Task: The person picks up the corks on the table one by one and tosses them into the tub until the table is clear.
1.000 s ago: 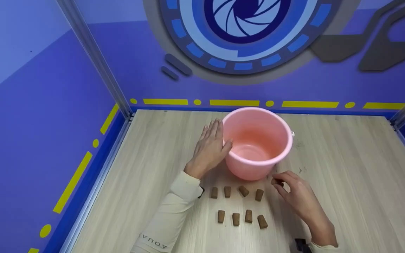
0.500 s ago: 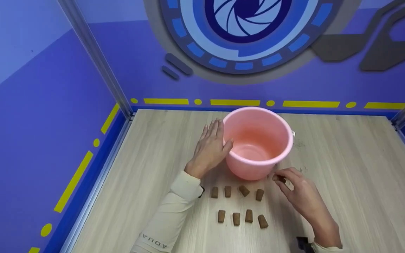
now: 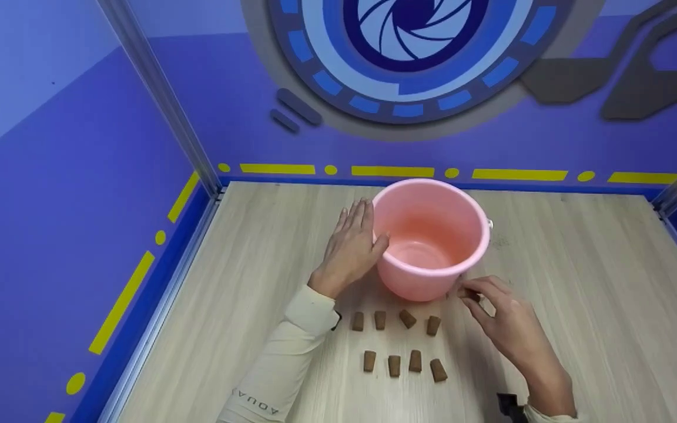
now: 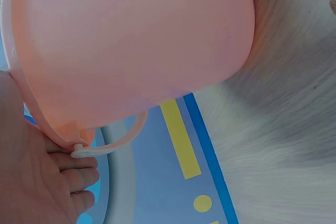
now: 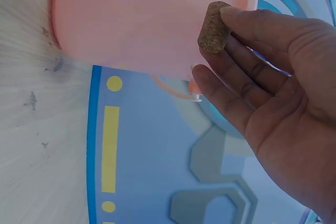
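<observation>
From where I stand, a blue-purple wall (image 3: 421,132) closes off the back, with the pale tabletop (image 3: 597,270) running up to it. Near that far edge the pink bucket (image 3: 418,286) stands upright, mouth up, so its whole rim can be reached from either side. The person's left hand (image 3: 347,252) lies along the bucket's left side, fingers nearly straight outside and thumb over the rim; I'd judge that loose grip is there to steady it. Behind those fingers the bucket's handle (image 4: 123,142) hangs down, out of the way.

The right hand (image 3: 515,329) is just off the bucket's lower right, its grip narrowed to a pinch of thumb and fingers on one cork (image 5: 214,30), probably because so small a piece needs only fingertips. Eight more corks (image 3: 415,361) lie in front of the bucket, two spaced rows of four, presumably apart for easy picking.
</observation>
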A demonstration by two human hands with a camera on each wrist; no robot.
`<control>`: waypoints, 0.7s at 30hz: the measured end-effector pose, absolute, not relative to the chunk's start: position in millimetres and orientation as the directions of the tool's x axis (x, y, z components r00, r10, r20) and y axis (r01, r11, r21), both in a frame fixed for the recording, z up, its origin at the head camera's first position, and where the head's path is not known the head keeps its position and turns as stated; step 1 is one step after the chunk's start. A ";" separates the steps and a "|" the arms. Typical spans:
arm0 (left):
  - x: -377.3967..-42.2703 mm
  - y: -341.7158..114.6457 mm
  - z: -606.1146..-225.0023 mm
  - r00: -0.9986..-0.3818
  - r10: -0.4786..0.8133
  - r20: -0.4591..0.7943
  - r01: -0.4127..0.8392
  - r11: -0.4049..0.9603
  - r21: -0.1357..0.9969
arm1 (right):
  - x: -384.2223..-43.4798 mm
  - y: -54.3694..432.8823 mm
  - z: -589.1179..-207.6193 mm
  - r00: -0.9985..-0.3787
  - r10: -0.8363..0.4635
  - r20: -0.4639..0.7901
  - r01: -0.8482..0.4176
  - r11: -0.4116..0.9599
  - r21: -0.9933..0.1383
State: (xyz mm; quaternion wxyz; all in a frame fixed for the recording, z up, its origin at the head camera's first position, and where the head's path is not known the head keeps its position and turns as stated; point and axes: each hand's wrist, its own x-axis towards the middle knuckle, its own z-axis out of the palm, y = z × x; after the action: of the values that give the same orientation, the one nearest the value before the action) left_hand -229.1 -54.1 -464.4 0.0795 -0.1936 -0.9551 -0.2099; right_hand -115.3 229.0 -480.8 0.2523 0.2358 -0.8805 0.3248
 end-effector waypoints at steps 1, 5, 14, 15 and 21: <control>-229.0 -53.9 -464.0 -0.912 0.336 0.233 0.403 0.837 0.370 | -115.7 229.3 -479.9 -0.754 -0.254 0.606 -0.587 0.674 -0.448; -228.5 -53.8 -463.5 -0.911 0.338 0.236 0.405 0.837 0.367 | -114.9 229.5 -476.2 -0.753 -0.251 0.608 -0.585 0.679 -0.444; -229.5 -54.2 -464.4 -0.913 0.337 0.228 0.402 0.836 0.373 | -115.6 229.0 -468.5 -0.744 -0.253 0.618 -0.593 0.676 -0.437; -229.5 -54.2 -464.4 -0.914 0.337 0.227 0.401 0.837 0.372 | -116.0 228.8 -467.7 -0.742 -0.254 0.621 -0.595 0.676 -0.434; -228.7 -53.8 -464.4 -0.914 0.334 0.228 0.400 0.834 0.380 | -117.6 227.8 -462.3 -0.731 -0.261 0.630 -0.602 0.683 -0.415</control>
State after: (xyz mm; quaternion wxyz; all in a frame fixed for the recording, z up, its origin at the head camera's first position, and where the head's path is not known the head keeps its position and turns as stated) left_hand -228.7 -53.8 -464.4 0.0763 -0.1923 -0.9546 -0.2143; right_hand -117.6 227.8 -462.3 0.2717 0.2463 -0.8761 0.3131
